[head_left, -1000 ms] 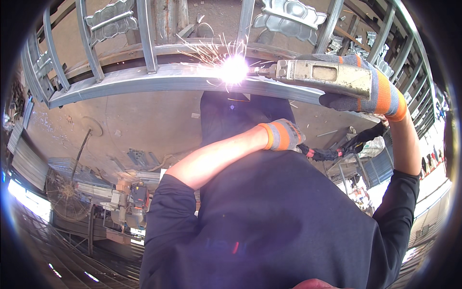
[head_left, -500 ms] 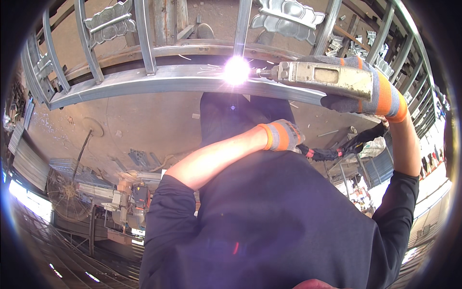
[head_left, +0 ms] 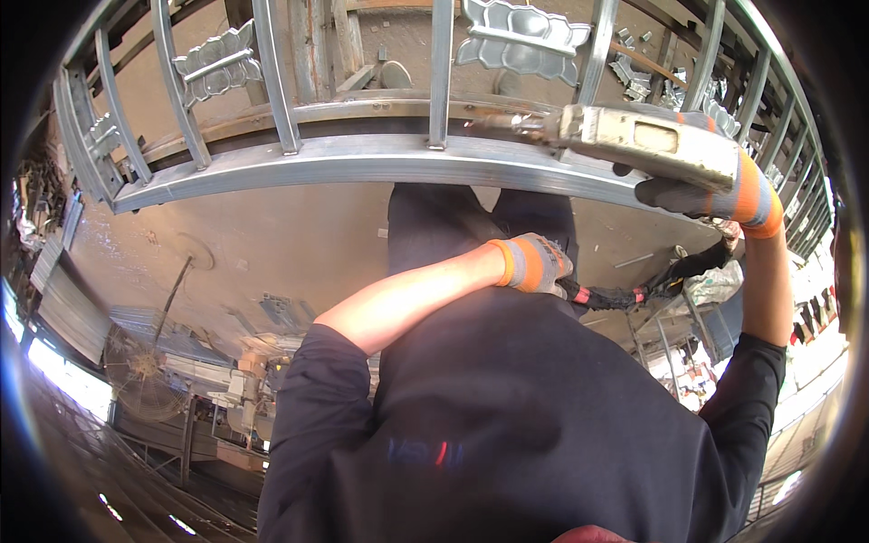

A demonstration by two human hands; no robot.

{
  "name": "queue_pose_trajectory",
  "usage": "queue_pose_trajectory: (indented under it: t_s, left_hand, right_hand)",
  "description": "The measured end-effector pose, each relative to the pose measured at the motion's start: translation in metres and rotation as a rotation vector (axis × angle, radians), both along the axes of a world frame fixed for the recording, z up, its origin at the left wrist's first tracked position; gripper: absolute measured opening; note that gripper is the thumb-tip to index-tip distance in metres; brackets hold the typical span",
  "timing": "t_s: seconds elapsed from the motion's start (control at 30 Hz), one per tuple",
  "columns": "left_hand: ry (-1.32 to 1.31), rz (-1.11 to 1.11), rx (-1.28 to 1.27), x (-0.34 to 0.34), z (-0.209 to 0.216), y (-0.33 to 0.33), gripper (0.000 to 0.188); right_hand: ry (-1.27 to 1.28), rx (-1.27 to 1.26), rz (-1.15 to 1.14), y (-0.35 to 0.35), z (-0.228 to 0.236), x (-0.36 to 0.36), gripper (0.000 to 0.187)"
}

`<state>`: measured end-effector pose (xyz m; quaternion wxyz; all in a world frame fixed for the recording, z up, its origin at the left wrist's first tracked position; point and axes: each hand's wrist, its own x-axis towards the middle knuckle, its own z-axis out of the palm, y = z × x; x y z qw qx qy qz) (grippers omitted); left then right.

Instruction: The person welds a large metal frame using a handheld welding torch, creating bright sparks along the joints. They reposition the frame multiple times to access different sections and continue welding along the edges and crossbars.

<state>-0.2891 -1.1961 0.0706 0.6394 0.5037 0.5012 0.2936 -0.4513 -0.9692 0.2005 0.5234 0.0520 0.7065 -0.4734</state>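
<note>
My right hand (head_left: 715,195) grips the welding tool (head_left: 647,136) at the metal railing (head_left: 362,163); left fingers (head_left: 543,267) close around the cable (head_left: 625,294). No spark shows; that joint is perhaps done.

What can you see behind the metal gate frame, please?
Behind the gate frame lie wooden planks and bare ground; scrap metal pieces lie farther right. The frame's rail and bars cover what lies directly behind them.

My left hand (head_left: 536,263), gloved, is folded across my chest, fingers curled shut. My right hand (head_left: 715,192), gloved, is raised, arm bent upward, fingers wrapped closed.
</note>
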Motion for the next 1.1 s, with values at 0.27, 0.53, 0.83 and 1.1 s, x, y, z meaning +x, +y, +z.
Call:
queue_pose_trajectory:
  t_s: [0.27, 0.53, 0.83, 1.1]
  left_hand:
    - [0.097, 0.158, 0.068, 0.046, -0.005, 0.096, 0.053]
    - [0.183, 0.125, 0.105, 0.102, -0.006, 0.173, 0.05]
    - [0.18, 0.106, 0.148, 0.084, 0.003, 0.174, 0.021]
    - [0.166, 0.104, 0.101, 0.065, 0.009, 0.171, 0.021]
  right_hand:
    - [0.359, -0.069, 0.057, 0.095, -0.001, 0.043, 0.048]
    - [0.216, -0.111, 0.167, 0.135, -0.005, 0.049, 0.033]
    - [-0.097, -0.036, 0.238, 0.124, -0.023, 0.035, 0.04]
    - [0.08, 0.005, 0.358, 0.124, -0.026, 0.033, 0.046]
